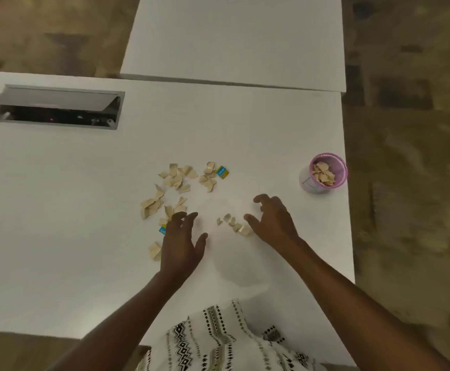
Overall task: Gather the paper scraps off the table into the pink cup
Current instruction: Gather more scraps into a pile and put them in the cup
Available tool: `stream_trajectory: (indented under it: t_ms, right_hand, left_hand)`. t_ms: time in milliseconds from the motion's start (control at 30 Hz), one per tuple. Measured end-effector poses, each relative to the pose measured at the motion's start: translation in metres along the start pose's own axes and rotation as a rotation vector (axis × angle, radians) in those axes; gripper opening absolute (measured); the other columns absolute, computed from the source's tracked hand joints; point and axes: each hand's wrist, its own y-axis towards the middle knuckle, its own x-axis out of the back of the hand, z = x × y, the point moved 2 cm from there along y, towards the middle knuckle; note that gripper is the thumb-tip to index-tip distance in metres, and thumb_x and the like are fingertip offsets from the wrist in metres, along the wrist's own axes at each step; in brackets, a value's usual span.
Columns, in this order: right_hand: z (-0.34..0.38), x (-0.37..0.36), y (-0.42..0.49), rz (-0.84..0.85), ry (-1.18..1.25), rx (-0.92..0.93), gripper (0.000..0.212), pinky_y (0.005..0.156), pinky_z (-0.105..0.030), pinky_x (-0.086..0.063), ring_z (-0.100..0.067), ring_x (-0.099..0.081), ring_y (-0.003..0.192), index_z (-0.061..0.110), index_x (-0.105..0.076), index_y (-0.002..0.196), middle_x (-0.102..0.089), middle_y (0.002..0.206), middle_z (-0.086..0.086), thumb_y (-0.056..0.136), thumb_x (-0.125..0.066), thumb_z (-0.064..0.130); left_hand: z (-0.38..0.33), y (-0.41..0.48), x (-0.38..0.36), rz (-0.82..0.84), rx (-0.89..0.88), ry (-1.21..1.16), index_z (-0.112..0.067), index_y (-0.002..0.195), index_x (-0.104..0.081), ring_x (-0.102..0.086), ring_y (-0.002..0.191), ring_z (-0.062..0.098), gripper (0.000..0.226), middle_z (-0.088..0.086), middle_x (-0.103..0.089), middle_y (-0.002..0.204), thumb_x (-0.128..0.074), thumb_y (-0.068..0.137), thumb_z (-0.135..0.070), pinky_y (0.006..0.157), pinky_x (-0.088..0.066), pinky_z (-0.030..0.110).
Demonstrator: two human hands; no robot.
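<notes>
Several tan paper scraps (177, 180) lie scattered on the white table (58, 210), with a blue-and-yellow scrap (222, 172) at the far right of the heap. A small cluster of scraps (233, 224) lies between my hands. My left hand (182, 243) hovers over the near scraps, fingers spread, holding nothing; it partly covers a blue scrap (162, 230). My right hand (273, 219) is curled beside the small cluster, fingers apart, nothing gripped. The pink cup (324, 173) stands near the table's right edge with scraps inside.
An open grey cable hatch (58, 108) is set in the table at the far left. A second white table (234, 38) butts against the far side. The table's right edge runs just past the cup. Patterned clothing (218, 338) shows at the near edge.
</notes>
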Motion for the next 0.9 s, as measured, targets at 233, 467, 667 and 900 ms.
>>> stream_trajectory:
  t_ms: [233,467,667,900]
  right_hand:
    - [0.011,-0.068,-0.008,0.073,-0.02,-0.106,0.043,0.081,-0.033,-0.049,-0.033,-0.063,0.097,0.015,-0.051,0.124,-0.05,0.116,-0.013,0.086,-0.068,0.023]
    - [0.041,-0.079,0.008,0.157,0.135,0.078,0.042,0.075,-0.011,-0.036,-0.023,-0.061,0.102,0.016,-0.058,0.127,-0.059,0.113,-0.01,0.086,-0.064,0.01]
    - [0.065,-0.076,0.023,0.183,-0.211,0.487,0.055,0.09,-0.038,-0.049,-0.025,-0.043,0.128,0.022,-0.048,0.138,-0.043,0.142,-0.004,0.087,-0.061,0.011]
    - [0.102,-0.092,0.049,0.401,-0.574,0.676,0.096,0.115,-0.049,-0.028,-0.033,-0.006,0.15,0.025,-0.014,0.155,-0.003,0.165,-0.007,0.08,-0.071,0.045]
  left_hand:
    - [0.072,-0.045,0.0,-0.014,0.419,0.001,-0.013,0.148,-0.03,-0.038,0.129,0.04,0.098,0.018,-0.033,0.142,-0.08,0.073,-0.051,0.096,-0.051,0.053]
    - [0.056,-0.034,-0.018,0.042,0.349,-0.053,-0.01,0.144,-0.037,-0.046,0.115,0.032,0.084,0.011,-0.04,0.124,-0.082,0.077,-0.033,0.094,-0.048,0.039]
    - [0.028,-0.016,-0.026,0.086,0.168,-0.037,-0.012,0.149,-0.037,-0.045,0.126,0.029,0.063,0.011,-0.042,0.142,-0.064,0.092,-0.016,0.102,-0.047,0.038]
    - [0.048,-0.01,-0.004,-0.059,0.119,0.051,-0.017,0.149,-0.037,-0.042,0.134,0.036,0.081,0.014,-0.037,0.151,-0.071,0.083,-0.048,0.102,-0.046,0.044]
